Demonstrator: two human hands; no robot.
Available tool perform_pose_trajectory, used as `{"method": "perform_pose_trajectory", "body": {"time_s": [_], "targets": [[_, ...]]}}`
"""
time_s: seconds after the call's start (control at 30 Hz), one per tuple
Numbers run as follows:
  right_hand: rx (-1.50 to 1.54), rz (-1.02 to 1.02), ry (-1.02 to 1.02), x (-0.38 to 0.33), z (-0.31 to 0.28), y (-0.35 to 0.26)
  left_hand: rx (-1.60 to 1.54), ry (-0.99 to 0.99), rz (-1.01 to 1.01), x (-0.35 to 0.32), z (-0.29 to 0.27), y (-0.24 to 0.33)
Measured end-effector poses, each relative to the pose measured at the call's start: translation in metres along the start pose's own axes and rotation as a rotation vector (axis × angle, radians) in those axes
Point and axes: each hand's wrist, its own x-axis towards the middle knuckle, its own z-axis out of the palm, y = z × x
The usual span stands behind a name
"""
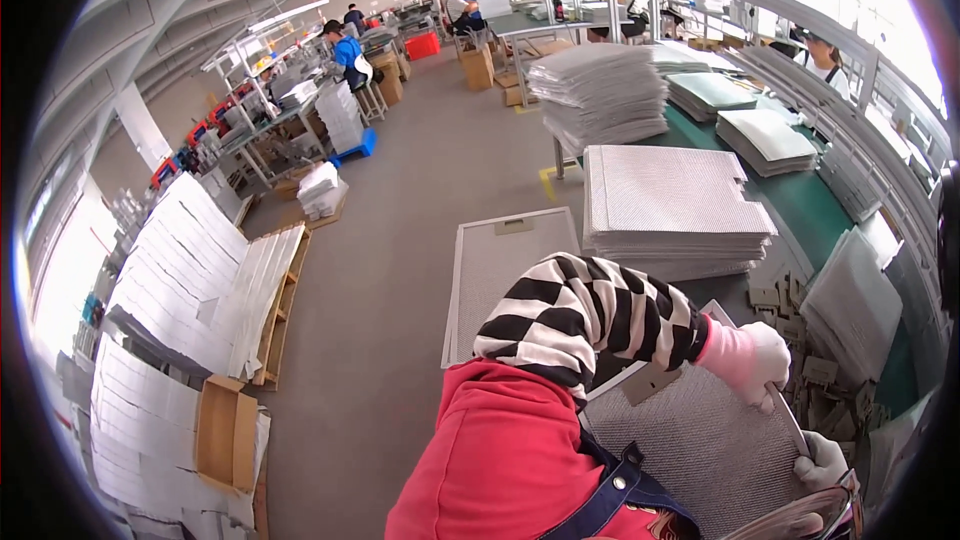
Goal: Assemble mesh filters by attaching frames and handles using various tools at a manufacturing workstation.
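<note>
A framed metal mesh panel (690,430) lies tilted in front of me, its thin metal rim running along the right side. My left hand (748,365), in a white glove with a pink cuff below a checkered sleeve, is closed on that rim. Lower down the same edge, my gloved right hand (822,462) has its fingers bent around the rim. Clear lenses or plastic at the bottom edge partly cover the right hand. A flat metal plate (652,382) sits at the panel's upper left part.
A stack of notched mesh sheets (665,190) stands on the green table (690,135), with taller stacks behind. Small metal plates (820,372) lie heaped at right. Another framed panel (512,255) leans beyond my arm. Left are pallets of white sheets (180,270); people sit farther off.
</note>
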Motion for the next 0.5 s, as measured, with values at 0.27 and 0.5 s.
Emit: {"method": "perform_pose_trajectory", "body": {"time_s": [0.27,0.5], "targets": [[0.211,0.082,-0.035,0.002,-0.016,0.006,-0.297,-0.060,-0.006,0.006,-0.012,-0.017],[-0.025,-0.099,0.314,0.011,0.001,0.048,-0.431,-0.144,-0.173,0.019,-0.004,-0.022]]}}
